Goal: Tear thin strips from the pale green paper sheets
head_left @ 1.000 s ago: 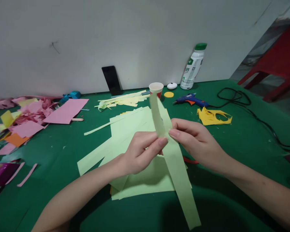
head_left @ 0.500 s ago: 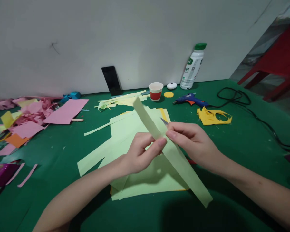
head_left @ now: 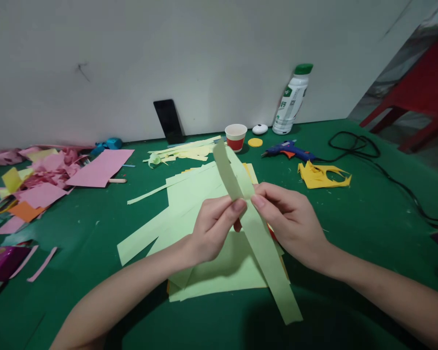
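My left hand (head_left: 217, 226) pinches a long pale green paper strip (head_left: 272, 272) between thumb and bent fingers near its upper part. My right hand (head_left: 292, 221) is closed on the same strip, thumb and forefinger meeting its right edge beside the left thumb. Above the fingers the paper shows as two flaps, the left one bent upright. A bit of red (head_left: 272, 234) shows under the right hand, mostly hidden; I cannot make out its full shape. Below both hands lies a pile of pale green paper sheets (head_left: 219, 272), with yellow sheet edges showing beneath.
Along the wall stand a black phone (head_left: 168, 120), a paper cup (head_left: 235, 138) and a white bottle (head_left: 292, 102). A blue glue gun (head_left: 289, 150) and yellow paper scrap (head_left: 323, 175) lie right. Pink paper (head_left: 101, 168) and a purple object (head_left: 3, 267) lie left.
The strip has turned more upright, its lower end swinging left, and a second flap now shows at the top. The pointed metal tip by my right fingers is no longer visible.
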`<action>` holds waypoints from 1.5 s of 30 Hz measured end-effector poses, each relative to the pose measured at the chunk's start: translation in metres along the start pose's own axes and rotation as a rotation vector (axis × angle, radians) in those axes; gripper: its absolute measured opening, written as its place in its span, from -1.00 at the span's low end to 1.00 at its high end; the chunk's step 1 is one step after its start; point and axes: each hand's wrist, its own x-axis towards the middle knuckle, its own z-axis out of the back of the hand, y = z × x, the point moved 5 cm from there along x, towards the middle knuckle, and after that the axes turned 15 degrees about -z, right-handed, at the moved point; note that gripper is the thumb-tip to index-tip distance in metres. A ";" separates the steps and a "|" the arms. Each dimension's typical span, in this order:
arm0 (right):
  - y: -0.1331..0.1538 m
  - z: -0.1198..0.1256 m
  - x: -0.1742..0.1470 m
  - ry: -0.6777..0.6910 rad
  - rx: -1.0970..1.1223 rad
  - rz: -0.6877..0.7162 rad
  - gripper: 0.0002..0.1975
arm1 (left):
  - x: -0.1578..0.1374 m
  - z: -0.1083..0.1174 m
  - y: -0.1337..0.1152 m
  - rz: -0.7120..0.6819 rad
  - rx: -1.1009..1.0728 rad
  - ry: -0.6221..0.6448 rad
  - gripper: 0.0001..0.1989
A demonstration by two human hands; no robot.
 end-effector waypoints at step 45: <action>-0.004 -0.001 -0.002 -0.028 0.107 -0.061 -0.67 | 0.004 -0.004 -0.006 -0.061 0.122 0.055 -0.68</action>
